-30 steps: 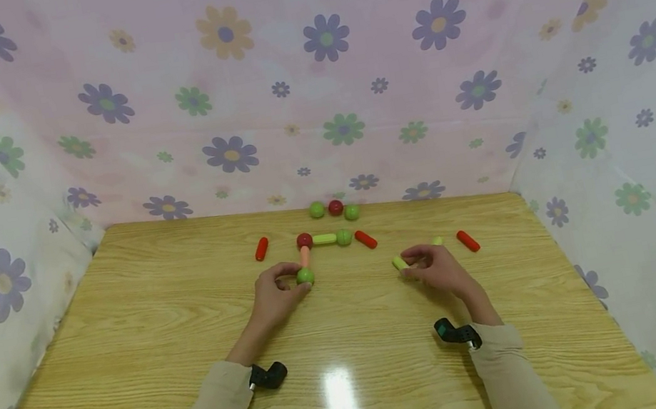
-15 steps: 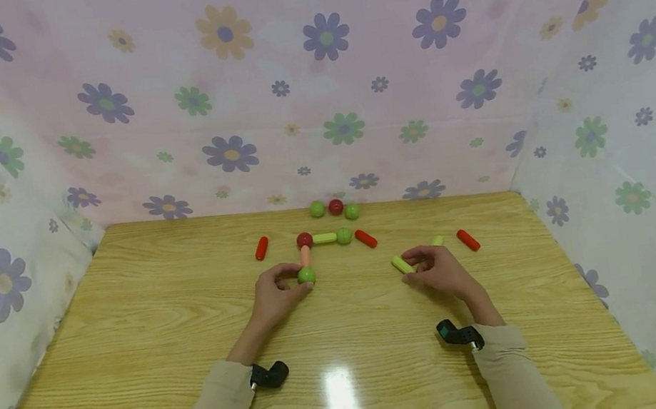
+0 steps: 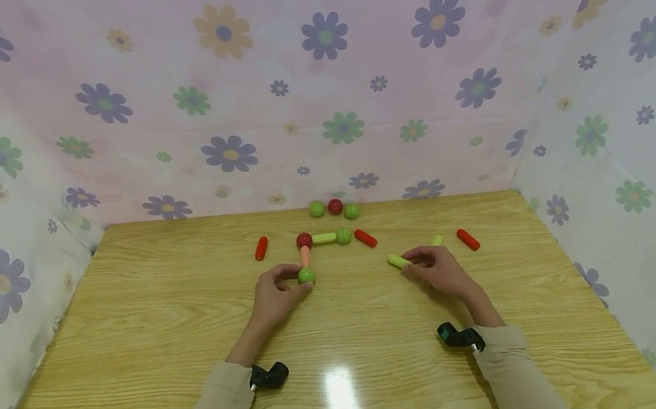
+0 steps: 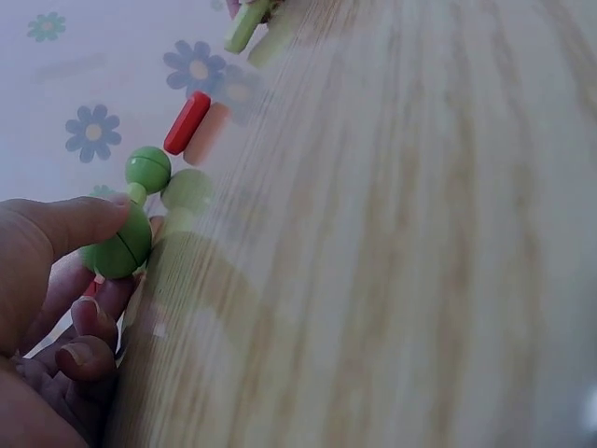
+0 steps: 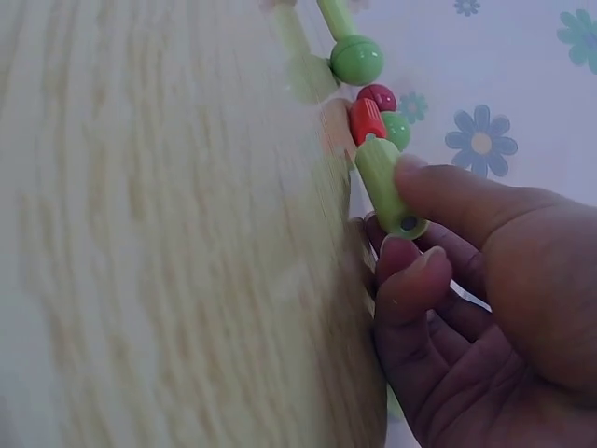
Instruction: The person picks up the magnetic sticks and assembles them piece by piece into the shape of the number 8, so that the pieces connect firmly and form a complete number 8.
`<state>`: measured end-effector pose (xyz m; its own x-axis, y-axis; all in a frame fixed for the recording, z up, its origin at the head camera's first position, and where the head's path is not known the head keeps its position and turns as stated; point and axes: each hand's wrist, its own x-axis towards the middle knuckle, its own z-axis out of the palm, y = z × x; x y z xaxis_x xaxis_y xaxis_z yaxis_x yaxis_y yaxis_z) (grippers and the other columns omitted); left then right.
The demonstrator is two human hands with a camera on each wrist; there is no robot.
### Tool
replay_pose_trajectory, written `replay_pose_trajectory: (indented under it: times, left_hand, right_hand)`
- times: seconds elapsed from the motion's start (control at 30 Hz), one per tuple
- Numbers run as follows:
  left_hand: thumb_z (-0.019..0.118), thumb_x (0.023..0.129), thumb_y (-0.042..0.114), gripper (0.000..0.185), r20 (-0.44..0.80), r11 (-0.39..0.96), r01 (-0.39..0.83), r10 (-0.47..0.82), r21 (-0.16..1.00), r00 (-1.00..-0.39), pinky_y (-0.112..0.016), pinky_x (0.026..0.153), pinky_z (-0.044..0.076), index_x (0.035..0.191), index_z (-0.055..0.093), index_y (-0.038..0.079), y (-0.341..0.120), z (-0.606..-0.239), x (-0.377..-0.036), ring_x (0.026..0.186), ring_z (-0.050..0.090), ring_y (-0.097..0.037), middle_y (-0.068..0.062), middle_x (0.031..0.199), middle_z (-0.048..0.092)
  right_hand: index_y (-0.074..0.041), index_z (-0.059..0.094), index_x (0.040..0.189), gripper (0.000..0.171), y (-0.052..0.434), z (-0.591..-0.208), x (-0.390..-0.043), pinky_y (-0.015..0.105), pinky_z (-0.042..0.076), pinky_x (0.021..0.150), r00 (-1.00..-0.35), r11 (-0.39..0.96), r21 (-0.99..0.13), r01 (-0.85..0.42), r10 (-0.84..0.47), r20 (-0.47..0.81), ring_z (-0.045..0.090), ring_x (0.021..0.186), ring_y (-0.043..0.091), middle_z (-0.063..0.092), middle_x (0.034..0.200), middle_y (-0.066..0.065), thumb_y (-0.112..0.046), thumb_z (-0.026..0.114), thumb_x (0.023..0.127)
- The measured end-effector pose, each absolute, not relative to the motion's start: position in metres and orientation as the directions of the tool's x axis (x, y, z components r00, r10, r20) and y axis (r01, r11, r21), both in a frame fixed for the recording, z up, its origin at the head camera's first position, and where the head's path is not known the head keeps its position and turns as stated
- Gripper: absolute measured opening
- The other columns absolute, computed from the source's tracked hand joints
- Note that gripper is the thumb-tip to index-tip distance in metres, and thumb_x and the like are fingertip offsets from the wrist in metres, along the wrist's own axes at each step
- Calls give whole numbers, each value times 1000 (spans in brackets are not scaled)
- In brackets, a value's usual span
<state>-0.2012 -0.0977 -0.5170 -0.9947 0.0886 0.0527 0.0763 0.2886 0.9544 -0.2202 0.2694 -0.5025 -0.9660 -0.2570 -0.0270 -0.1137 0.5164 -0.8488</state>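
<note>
My left hand [image 3: 278, 297] pinches a green ball [image 3: 306, 275] between thumb and fingers. That ball ends an L-shaped chain: an orange stick [image 3: 306, 257] runs from it to a dark red ball [image 3: 304, 241], and a yellow-green stick [image 3: 324, 238] leads on to another green ball [image 3: 343, 236]. To the right, my right hand [image 3: 441, 270] pinches a loose yellow-green stick [image 5: 381, 182] low over the table, one end pointing left. A small hole shows in that stick's near end in the right wrist view. Another yellow-green stick [image 3: 437, 240] lies just behind my right hand, partly hidden.
Red sticks lie apart: one on the left [image 3: 261, 248], one right of the chain [image 3: 365, 238], and one at far right [image 3: 468, 239]. Along the back edge sit a green ball [image 3: 317, 208], a dark red ball [image 3: 336, 207] and another green ball [image 3: 352, 211]. Flowered cloth [image 3: 402, 105] encloses the table.
The stick in my right fingers has turned and now sticks out further to the left. My left hand and the chain have stayed almost still.
</note>
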Motion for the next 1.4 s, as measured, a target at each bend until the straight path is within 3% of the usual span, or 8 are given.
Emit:
replay_pose_trajectory:
  times: [0.2,0.37,0.53,0.7,0.93,1.4]
  left_hand:
    - [81,87,14,34,49,282,72,87,957,-995,-22,56,39,118,72,5,-98,-517,-202,60,45,-9,-14,115,72]
    - [81,88,14,33,29,282,50,79,958,-996,-22,55,38,118,72,5,-98,-513,-201,61,46,-10,-13,115,72]
    - [81,88,14,33,19,281,40,75,959,-997,-22,56,39,118,72,6,-98,-513,-200,62,47,-10,-13,115,72]
    - [81,88,16,32,24,270,45,79,962,-997,-22,56,40,117,72,6,-98,-515,-201,61,48,-10,-13,114,72]
    - [81,88,17,32,37,262,59,89,963,-995,-23,56,40,117,72,6,-98,-517,-201,61,48,-10,-13,113,72]
    - [81,89,16,32,34,256,55,87,965,-996,-23,57,41,118,72,6,-98,-516,-200,61,49,-11,-14,114,72]
  right_hand:
    - [5,65,128,35,265,-499,-219,27,48,56,-964,502,-857,-113,-264,-28,56,66,14,68,91,19,-21,58,106]
    - [12,62,128,36,253,-481,-213,27,47,54,-955,467,-876,-122,-297,-25,56,63,22,66,92,27,-16,51,108]
    - [14,60,126,35,245,-493,-219,25,44,49,-948,397,-905,-152,-317,20,57,61,18,68,93,29,-15,47,110]
    - [6,62,129,33,234,-498,-217,25,45,51,-947,334,-927,-171,-315,61,59,66,15,68,100,28,-17,50,109]
    - [1,61,133,32,221,-497,-212,23,46,55,-961,257,-961,-97,-277,23,62,71,13,64,109,27,-13,59,104]
    - [4,66,125,32,193,-503,-207,23,49,56,-951,197,-977,-85,-308,20,64,70,11,72,108,20,-8,70,96]
